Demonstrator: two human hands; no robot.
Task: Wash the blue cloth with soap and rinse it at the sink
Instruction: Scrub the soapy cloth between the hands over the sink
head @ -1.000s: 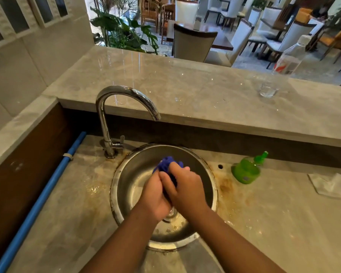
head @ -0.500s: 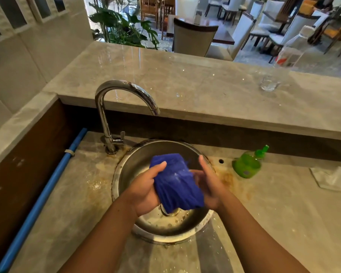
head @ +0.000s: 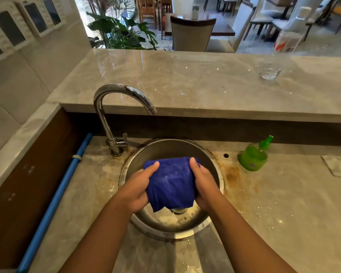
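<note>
The blue cloth is spread out wide and hangs over the round steel sink. My left hand grips its left edge, thumb on top. My right hand grips its right edge the same way. The cloth looks wet, with faint pale flecks on its face. Its lower edge dangles just above the drain. The curved chrome tap stands at the back left of the sink, and no water runs from its spout. A green soap bottle stands on the counter to the right of the sink.
The wet, stained stone counter surrounds the sink. A raised stone ledge behind it carries a clear glass. A white folded cloth lies at the far right. A blue pipe runs along the left wall.
One second ago both hands squeezed the cloth bunched into a wad low in the sink. Since then they lifted and drew apart, and the cloth is opened out flat between them.
</note>
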